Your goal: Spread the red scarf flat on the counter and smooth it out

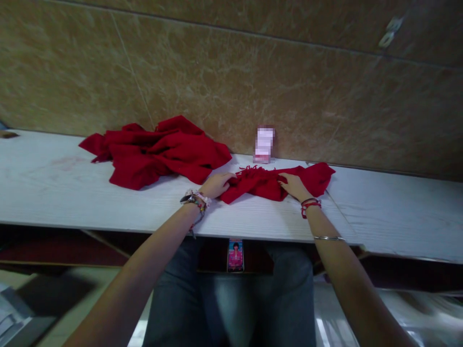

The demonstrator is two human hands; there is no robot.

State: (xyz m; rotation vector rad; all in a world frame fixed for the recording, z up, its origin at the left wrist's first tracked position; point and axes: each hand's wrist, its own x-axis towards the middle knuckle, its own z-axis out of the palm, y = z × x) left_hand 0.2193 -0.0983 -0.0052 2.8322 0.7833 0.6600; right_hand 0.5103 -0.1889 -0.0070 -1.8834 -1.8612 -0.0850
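Observation:
A red fringed cloth (265, 185) lies creased on the white tabletop in front of me, its thin strands along the far edge. My left hand (218, 185) is closed on its left part, with the fingertips partly lost in the folds. On the other side, my right hand (293, 186) has its bent fingers on the fabric, gripping it right of the middle. Some of the cloth spreads out beyond my right hand. Left of it, a larger heap of red cloth (162, 152) sits crumpled against the wall, close to my left hand.
Behind the white table (65, 188) rises a brown marbled wall (231, 77) with a socket (390, 33) at upper right. A blurred pale card (264, 144) leans there. Under the table edge, a phone (236, 255) with a lit screen rests on a dark shelf above my legs.

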